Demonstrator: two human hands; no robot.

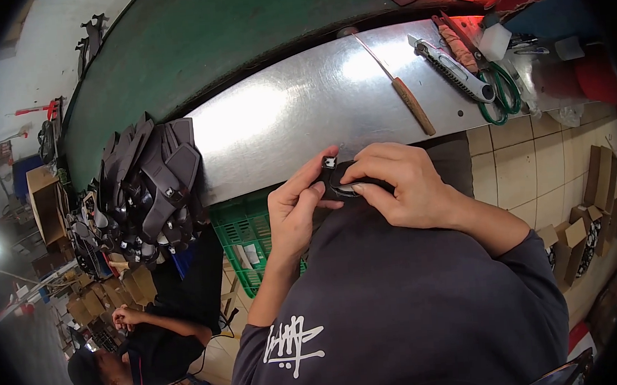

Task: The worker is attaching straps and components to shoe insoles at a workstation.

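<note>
Close in front of my body, at the metal table's near edge, both hands work on a small dark strap piece (347, 188) with a white-marked tab at its upper end. My left hand (292, 211) pinches its left side between thumb and fingers. From the right, my right hand (412, 189) grips the other side, fingers curled and thumb pressed on it. Much of the piece is hidden by my fingers. To the left lies a heap of similar dark straps (153, 167), some with white marks.
On the metal table (296, 115) lie a wooden-handled awl (409, 103), a utility knife (454, 71) and green-handled scissors (506, 96). A green belt (190, 36) runs behind. Below left stand a green crate (229, 230) and a co-worker (172, 341); cardboard boxes (577, 252) are at right.
</note>
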